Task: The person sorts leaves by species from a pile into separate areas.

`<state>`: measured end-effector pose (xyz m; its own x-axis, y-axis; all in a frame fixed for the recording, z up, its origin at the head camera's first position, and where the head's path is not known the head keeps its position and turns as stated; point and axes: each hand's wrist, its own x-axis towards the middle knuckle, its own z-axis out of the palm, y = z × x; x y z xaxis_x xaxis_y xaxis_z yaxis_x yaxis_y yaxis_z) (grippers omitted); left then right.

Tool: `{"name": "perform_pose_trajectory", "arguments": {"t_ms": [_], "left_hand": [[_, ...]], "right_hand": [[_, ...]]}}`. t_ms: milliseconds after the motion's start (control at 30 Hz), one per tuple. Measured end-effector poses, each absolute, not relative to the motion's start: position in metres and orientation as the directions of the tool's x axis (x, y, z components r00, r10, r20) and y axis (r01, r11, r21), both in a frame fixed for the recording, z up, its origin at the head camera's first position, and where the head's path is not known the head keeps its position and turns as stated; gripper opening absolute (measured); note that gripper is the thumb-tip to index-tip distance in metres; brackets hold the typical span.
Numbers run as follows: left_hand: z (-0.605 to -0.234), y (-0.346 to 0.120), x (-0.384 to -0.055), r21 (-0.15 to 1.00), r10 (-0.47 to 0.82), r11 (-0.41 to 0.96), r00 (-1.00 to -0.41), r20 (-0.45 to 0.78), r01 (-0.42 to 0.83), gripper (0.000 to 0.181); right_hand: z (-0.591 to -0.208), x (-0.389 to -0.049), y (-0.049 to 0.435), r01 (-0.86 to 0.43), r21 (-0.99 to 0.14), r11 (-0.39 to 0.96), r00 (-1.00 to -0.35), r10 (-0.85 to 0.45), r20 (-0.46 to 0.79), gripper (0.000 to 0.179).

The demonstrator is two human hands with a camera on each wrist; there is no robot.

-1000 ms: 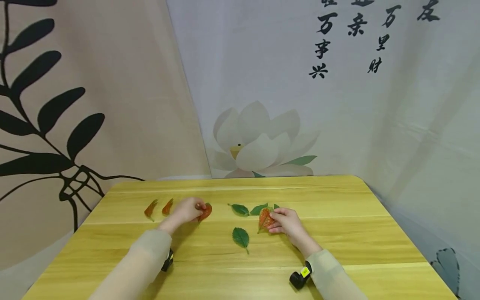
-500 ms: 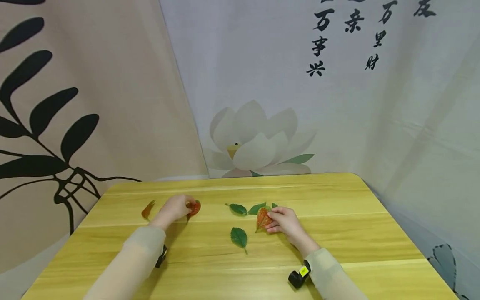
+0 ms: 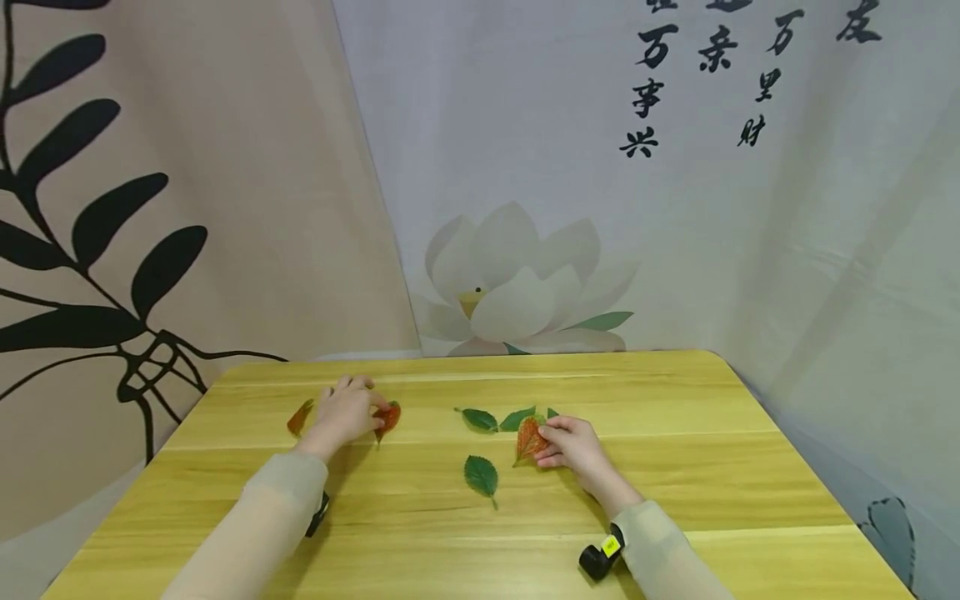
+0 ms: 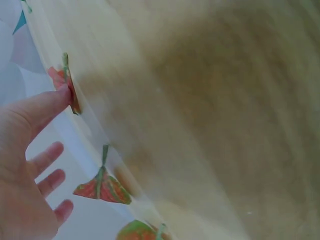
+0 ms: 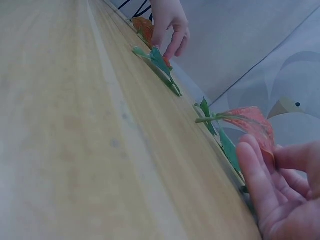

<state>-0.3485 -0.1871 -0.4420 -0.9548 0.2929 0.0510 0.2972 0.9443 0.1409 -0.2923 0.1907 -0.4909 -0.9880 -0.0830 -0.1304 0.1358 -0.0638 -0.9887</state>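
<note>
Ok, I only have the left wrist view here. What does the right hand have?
Observer: The right hand pinches an orange-red leaf.
Operator: Which way does its stem point?
Observer: Toward the person's side of the table, going by the head view.
Operator: And is any green leaf lying off on its own?
Observer: Yes, one green leaf lies nearer the person than the other green leaves.
</note>
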Motion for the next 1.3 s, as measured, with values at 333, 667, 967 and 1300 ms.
{"name": "perform_pose_trajectory", "arguments": {"t_ms": [333,667,967,1300], "left_hand": [[-0.445,-0.194,-0.344,0.243,0.284,0.926,-0.958,0.051,0.287,0.033],[-0.453,-0.196,-0.344,0.301,0.276,0.912,-0.960,0.052,0.279,0.033],[-0.453,-0.197,-0.344,0.300,0.248,0.920,-0.967,0.052,0.252,0.030],[-0.455,-0.205,-0.344,0.401,0.218,0.893,-0.976,0.009,0.203,0.034]], "right_hand": [[-0.491,-0.292,0.190,0.137,-0.988,-0.072,-0.988,-0.080,-0.132,0.022],[-0.489,-0.291,0.191,0.136,-0.988,-0.076,-0.987,-0.091,-0.129,0.027],[-0.487,-0.288,0.192,0.132,-0.988,-0.076,-0.987,-0.099,-0.125,0.034],[-0.489,-0.290,0.191,0.131,-0.989,-0.071,-0.987,-0.107,-0.124,0.029]]}}
